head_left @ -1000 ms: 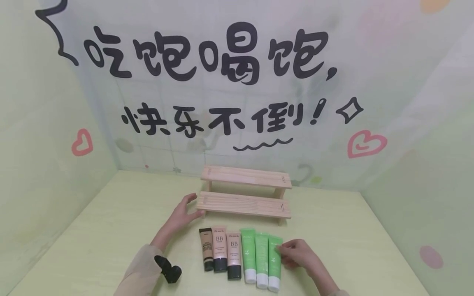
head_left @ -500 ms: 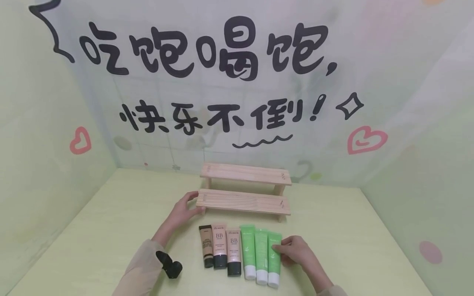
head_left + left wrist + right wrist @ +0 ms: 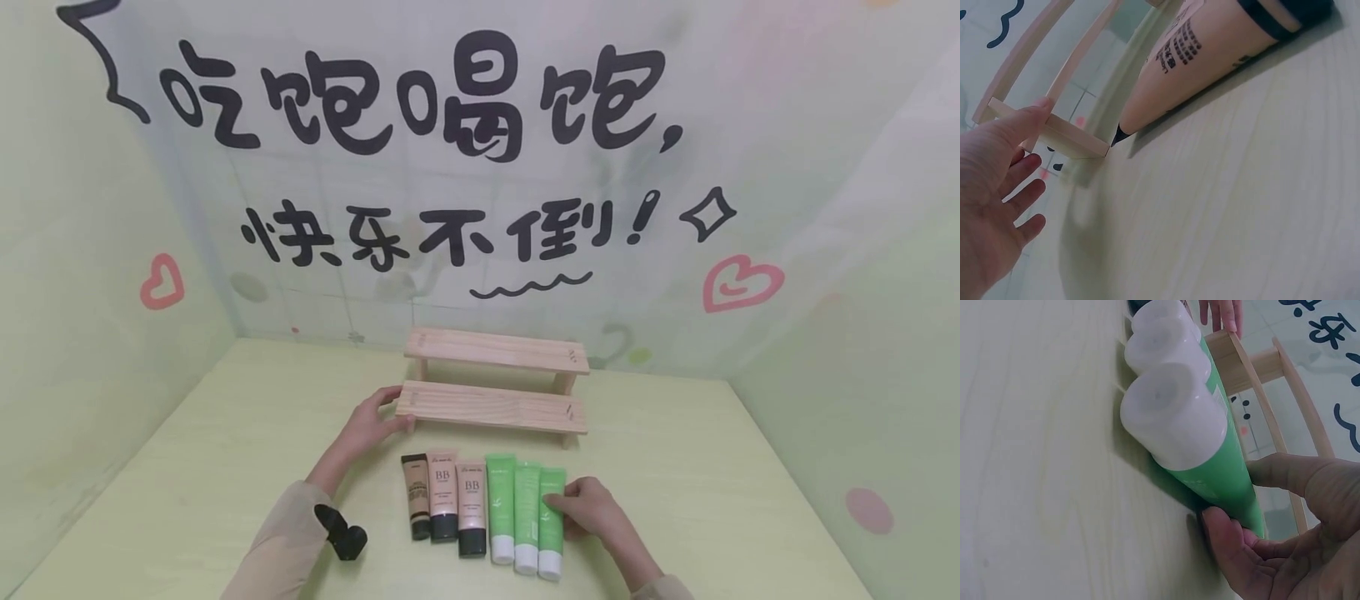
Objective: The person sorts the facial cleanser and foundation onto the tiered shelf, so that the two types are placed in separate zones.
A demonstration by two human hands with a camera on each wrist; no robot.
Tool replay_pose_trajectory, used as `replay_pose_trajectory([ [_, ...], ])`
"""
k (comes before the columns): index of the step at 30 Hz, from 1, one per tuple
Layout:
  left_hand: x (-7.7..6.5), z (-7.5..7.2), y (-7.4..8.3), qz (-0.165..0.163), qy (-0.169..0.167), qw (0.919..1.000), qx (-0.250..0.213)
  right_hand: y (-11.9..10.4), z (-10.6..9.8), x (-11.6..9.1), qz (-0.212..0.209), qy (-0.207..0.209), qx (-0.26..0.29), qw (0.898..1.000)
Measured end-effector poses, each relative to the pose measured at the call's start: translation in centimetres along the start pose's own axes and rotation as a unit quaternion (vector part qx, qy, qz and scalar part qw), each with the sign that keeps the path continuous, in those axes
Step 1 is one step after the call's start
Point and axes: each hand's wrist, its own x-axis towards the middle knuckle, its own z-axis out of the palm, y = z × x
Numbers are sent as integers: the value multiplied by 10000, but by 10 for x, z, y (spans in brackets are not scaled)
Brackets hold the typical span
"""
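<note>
One left hand [image 3: 367, 429] pinches the left end of a two-tier wooden display stand [image 3: 491, 408] between thumb and forefinger, the remaining fingers spread; a stray tug there might skew the stand, which looks light. Before it on the pale surface [image 3: 652, 450] lie, side by side, a tan tube [image 3: 417, 492], two pinkish BB tubes [image 3: 442, 492] and three green tubes [image 3: 527, 517]. Farther right, the right hand [image 3: 592, 504] pinches the rightmost green tube [image 3: 551, 533] between thumb and fingertip; packed so close, its neighbour could be knocked by a sideways lift, and slick-looking plastic may slip. The boards show fine, straight grain; the tubes flatten from round caps, black or white, to thin tails.
</note>
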Motion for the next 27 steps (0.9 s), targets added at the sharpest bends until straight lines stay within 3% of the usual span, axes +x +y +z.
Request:
replay_pose_trajectory([
  [11, -2, 0, 2, -19, -3, 10000, -73, -4, 4, -3, -14, 97, -116, 9999],
  [27, -5, 0, 3, 7, -29, 9999, -112, 1, 2, 2, -12, 2, 231, 9997],
])
